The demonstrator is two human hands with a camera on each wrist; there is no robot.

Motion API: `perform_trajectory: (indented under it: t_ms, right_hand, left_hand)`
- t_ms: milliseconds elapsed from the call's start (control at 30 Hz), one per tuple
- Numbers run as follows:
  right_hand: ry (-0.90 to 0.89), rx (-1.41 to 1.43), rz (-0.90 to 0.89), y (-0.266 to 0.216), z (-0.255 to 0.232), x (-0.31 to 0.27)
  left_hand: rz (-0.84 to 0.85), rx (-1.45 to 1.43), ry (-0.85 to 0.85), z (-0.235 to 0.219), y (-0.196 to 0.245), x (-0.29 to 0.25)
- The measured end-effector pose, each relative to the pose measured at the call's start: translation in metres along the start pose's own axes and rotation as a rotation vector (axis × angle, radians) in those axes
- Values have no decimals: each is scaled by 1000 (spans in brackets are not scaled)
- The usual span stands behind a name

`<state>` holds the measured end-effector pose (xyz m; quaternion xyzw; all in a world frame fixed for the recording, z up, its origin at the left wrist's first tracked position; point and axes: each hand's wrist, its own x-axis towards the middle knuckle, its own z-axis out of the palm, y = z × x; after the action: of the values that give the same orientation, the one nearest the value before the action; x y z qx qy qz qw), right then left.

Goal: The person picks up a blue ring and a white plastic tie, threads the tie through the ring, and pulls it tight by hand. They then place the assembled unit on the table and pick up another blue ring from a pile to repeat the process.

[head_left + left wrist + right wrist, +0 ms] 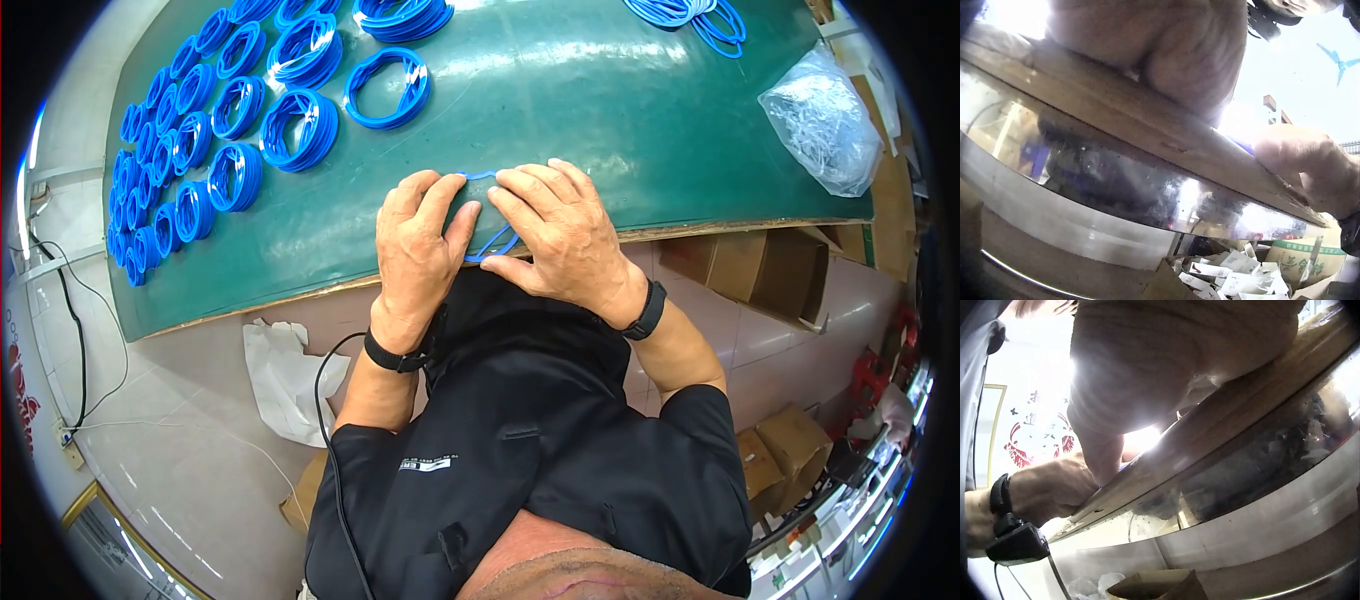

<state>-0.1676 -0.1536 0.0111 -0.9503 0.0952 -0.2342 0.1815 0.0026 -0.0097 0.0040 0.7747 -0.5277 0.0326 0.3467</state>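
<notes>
A thin blue cord [497,240] lies in a small loop at the front edge of the green-topped table [660,140]. On the loop's left side, my left hand [418,238] holds the cord with bent fingers, its thumb pointing toward the other hand. My right hand [562,235] grips the right side, fingers over the far stretch and thumb at the near one. Much of the cord is hidden under both hands. In the wrist views, the left hand [1147,56] and right hand [1166,369] rest on the table's wooden edge [1210,425].
Several coiled blue cord rings [300,130] stand in rows at the table's left. A loose blue bundle [690,12] lies at the far side, and a clear plastic bag [825,120] sits at the right end. Below are cardboard boxes [750,265] and white paper [290,380].
</notes>
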Motion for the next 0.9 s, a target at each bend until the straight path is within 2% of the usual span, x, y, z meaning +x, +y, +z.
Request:
perform_trajectory:
  t_ms: [600, 900]
  right_hand:
    - [-3, 17, -4, 0, -1, 1]
    - [3, 22, -10, 1, -2, 2]
  left_hand:
    - [-22, -6, -10, 0, 0, -1]
    - [-48, -91, 56, -3, -1, -5]
